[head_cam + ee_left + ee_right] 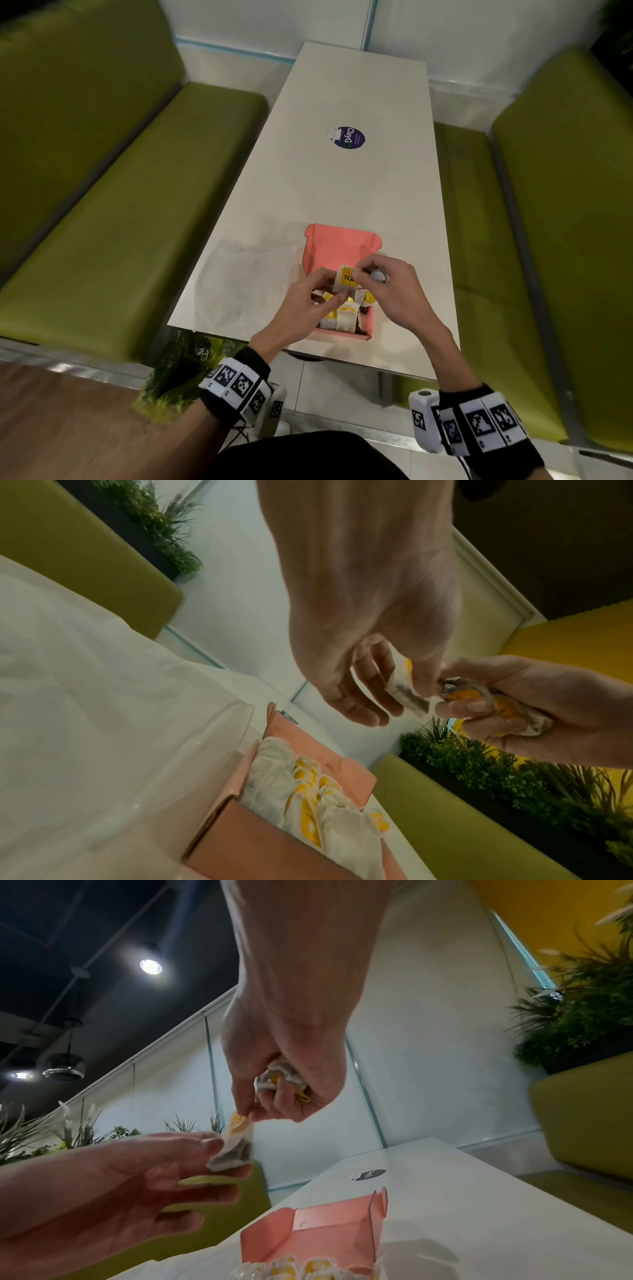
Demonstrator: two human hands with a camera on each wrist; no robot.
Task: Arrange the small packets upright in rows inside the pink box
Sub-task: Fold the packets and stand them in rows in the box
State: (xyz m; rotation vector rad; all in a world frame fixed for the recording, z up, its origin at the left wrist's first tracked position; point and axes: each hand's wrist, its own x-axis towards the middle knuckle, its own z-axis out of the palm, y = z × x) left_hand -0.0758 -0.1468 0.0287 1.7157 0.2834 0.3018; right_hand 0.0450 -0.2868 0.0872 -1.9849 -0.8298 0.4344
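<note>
Tea packet (346, 279) hangs upright, long axis vertical and yellow label uppermost, directly above the pink box (337, 246) on the counter (342, 185). Right hand (390, 291) pinches its top edge while clutching spare packets; left hand (301, 301), equally near, pinches its lower corner. Packets already inside stand in the near half.
</note>
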